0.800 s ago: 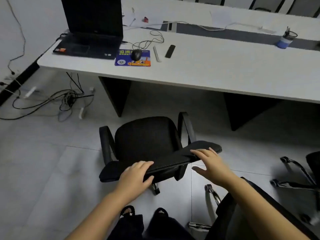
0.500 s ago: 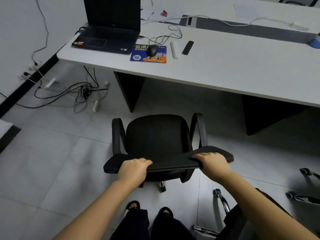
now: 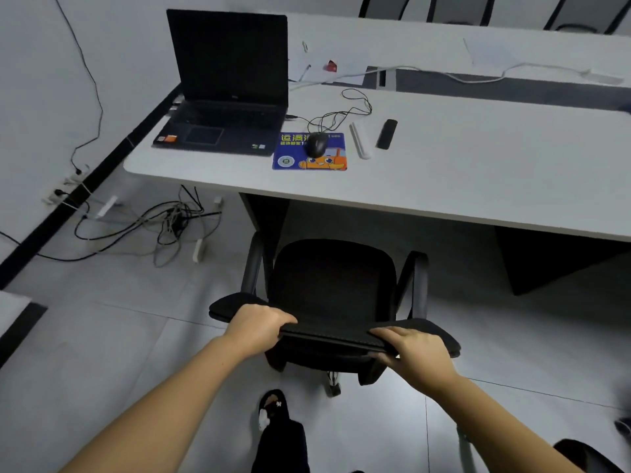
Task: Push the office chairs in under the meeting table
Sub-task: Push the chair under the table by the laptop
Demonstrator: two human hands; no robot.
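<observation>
A black office chair (image 3: 333, 285) with two armrests stands on the grey tiled floor facing the white meeting table (image 3: 461, 186). Its seat front reaches the table's near edge, just right of a dark table leg (image 3: 269, 216). My left hand (image 3: 257, 327) grips the left part of the backrest's top edge. My right hand (image 3: 415, 351) grips the right part of the same edge, thumb underneath. Both arms are stretched forward.
On the table sit an open black laptop (image 3: 227, 87), a mouse (image 3: 316, 145) on a blue mouse pad, a white bar and a black remote (image 3: 387, 134). Tangled cables (image 3: 164, 223) lie on the floor at left. Another chair's edge (image 3: 587, 454) shows at bottom right.
Both hands closed on the backrest's top edge, and the chair rolled forward until its seat front reached the table edge. I stepped forward with it.
</observation>
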